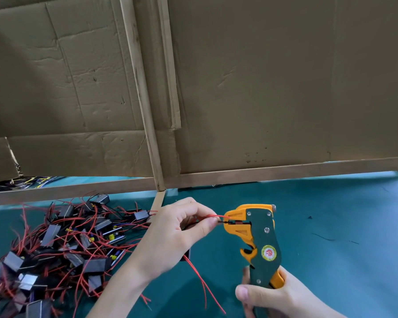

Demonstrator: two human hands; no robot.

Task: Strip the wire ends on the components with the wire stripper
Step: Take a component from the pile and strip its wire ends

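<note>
stripper (pixel 261 235) is standing upright at lower centre of the frame, orange head at the top pointing left. right hand (pixel 278 297) is gripping its handles at the bottom edge, fingers curled round them. left hand (pixel 170 235) is pinching a red wire (pixel 219 216) and a black wire (pixel 222 222) between thumb and fingers, their ends reaching into the head. components (pixel 62 242) with red leads are lying heaped at lower left on the green table (pixel 342 214). cardboard (pixel 262 88) is standing behind.
</note>
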